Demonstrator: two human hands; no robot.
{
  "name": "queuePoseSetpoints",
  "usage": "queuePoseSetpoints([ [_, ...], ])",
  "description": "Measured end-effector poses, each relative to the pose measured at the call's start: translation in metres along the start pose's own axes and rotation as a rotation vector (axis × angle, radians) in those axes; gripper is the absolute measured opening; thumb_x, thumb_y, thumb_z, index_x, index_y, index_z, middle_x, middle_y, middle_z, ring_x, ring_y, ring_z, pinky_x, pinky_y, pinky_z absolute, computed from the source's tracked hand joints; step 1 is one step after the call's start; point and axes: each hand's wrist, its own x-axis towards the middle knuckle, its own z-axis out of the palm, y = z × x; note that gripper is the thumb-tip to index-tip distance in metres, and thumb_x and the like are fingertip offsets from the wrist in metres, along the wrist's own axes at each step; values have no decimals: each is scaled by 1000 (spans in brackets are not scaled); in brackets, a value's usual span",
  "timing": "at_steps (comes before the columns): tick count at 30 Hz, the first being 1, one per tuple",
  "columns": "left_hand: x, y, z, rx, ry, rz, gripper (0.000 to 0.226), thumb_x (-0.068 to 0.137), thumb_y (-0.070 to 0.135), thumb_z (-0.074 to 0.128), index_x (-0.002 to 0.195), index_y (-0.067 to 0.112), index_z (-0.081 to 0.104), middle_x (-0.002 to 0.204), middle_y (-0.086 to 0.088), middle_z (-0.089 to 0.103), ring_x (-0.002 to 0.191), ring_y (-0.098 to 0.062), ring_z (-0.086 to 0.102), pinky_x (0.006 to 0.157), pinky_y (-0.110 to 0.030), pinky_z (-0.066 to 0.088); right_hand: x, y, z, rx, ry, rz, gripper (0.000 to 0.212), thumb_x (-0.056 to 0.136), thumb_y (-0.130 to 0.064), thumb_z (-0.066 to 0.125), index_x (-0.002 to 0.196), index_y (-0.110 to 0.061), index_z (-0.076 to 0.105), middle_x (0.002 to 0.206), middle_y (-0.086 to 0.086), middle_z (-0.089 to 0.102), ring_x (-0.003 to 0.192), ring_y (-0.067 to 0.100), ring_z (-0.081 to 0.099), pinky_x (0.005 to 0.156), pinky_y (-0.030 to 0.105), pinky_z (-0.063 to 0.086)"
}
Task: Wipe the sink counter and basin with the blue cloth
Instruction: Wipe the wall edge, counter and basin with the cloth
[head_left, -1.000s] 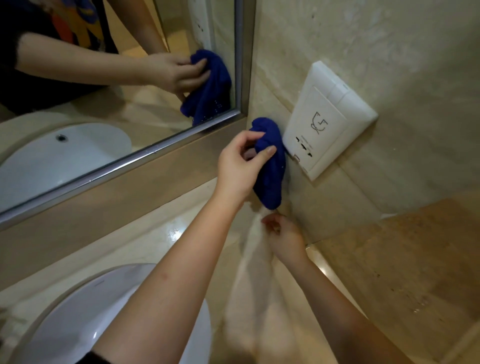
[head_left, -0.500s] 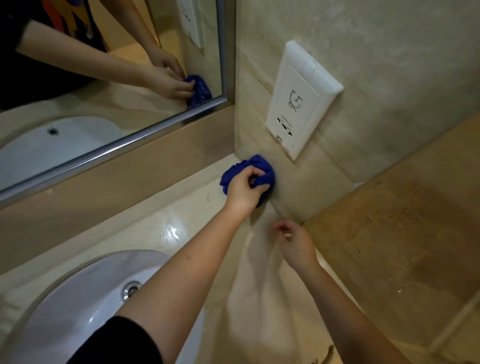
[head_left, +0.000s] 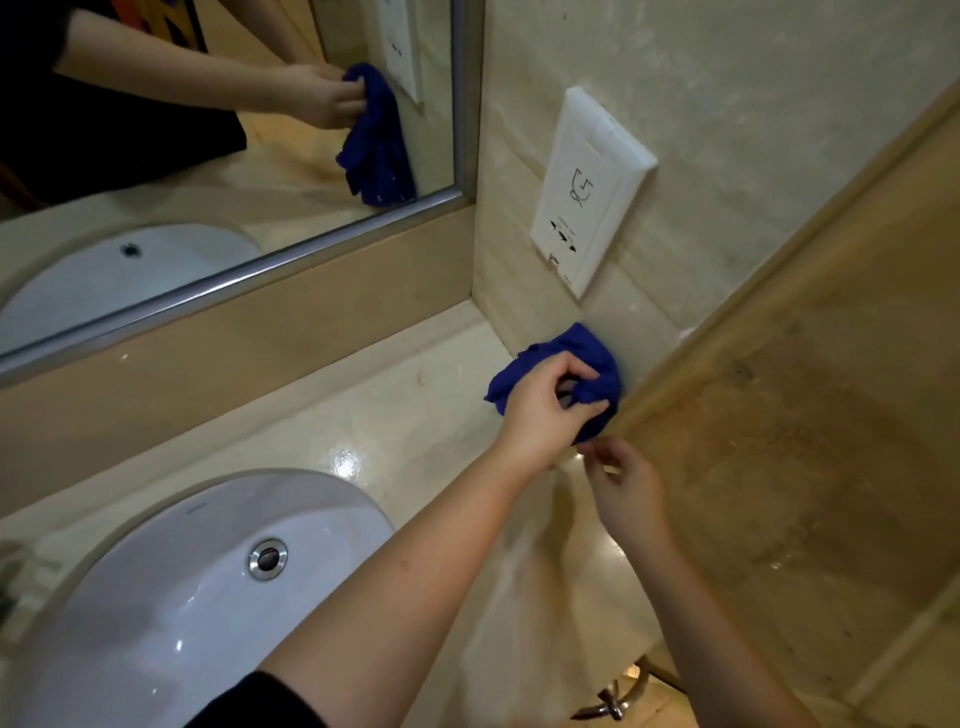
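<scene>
Counter (head_left: 363, 415) wipe at wall corner — cloth (head_left: 587, 348) clutched in left hand (head_left: 540, 410); right hand (head_left: 623, 488) grip unclear. Next, likely — sweep toward basin (head_left: 182, 597).

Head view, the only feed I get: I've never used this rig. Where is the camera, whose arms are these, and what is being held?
There is no machine here. The camera sits on a person's head and looks forward and down, so the two bare arms are that person's own. The left hand grips the bunched blue cloth against the side wall, low down where the counter meets it, below a white socket plate. The right hand sits just under the cloth with its fingers curled; I cannot tell whether it pinches the cloth. The white basin is sunk into the counter at lower left. The other arm and cloth at the top are only a reflection in the mirror.
</scene>
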Motion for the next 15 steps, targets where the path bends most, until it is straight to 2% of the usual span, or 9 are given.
queuePoseSetpoints([
  [3, -4, -23, 10, 48, -10, -24, 25, 76, 1, 74, 90, 16, 59, 94, 6, 60, 85, -2, 54, 74, -9, 43, -4, 11, -5, -38, -16, 3, 26, 91, -4, 58, 82, -28, 63, 88, -9, 67, 86, 5, 62, 79, 29, 50],
  [6, -8, -45, 20, 122, -53, -76, 25, 75, -1, 74, 90, 11, 59, 91, 3, 59, 81, -7, 54, 70, -13, 43, -6, 16, -9, -89, -28, 28, 22, 91, -6, 58, 84, -25, 65, 89, -7, 68, 87, 8, 62, 80, 33, 51],
  [10, -15, -45, 23, 79, -35, -109, 21, 81, -3, 68, 94, 10, 58, 91, 3, 59, 79, 2, 53, 70, -5, 40, -8, 10, -23, -133, -16, 47, 16, 94, -12, 57, 90, -24, 66, 92, -11, 66, 91, 11, 63, 78, 30, 49],
  [15, -20, 12, 16, -18, 32, -16, 25, 82, 7, 70, 92, 26, 55, 94, 10, 61, 89, -5, 56, 80, -15, 41, -10, -15, -34, -107, 21, -19, 20, 92, -6, 56, 85, -24, 63, 89, -7, 66, 85, 10, 63, 78, 35, 53],
])
